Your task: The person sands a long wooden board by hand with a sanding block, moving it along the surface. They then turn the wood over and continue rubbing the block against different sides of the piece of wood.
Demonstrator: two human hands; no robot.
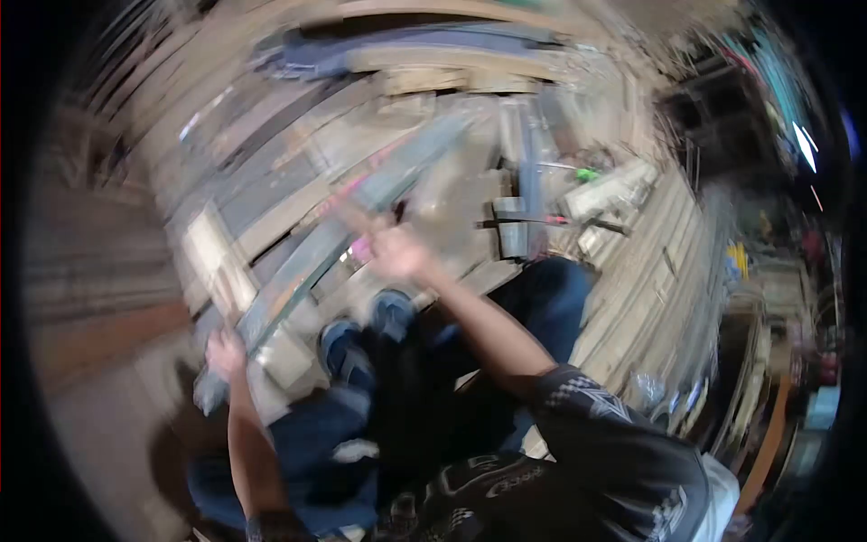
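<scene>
Motion blurs the whole view. A long grey-green board [312, 251], with pink patches along it and what looks like clear plastic about it, runs diagonally from lower left to upper middle in front of my feet. At its near end, my left hand [226, 354] is closed around the edge. My right hand [399, 253] is over the board's middle, its fingers smeared; a brownish streak reaches up-left from it and a pink spot shows just below. I cannot tell what the right hand holds. Pale wooden blocks [287, 357] lie under the board near my left hand.
A short pale wood piece [217, 257] lies left of the board. Stacked planks [641, 280] fill the right side, with a black and red clamp-like bar [551, 219] nearby. More timber [433, 68] lies across the back. My shoes [348, 352] are close to the board.
</scene>
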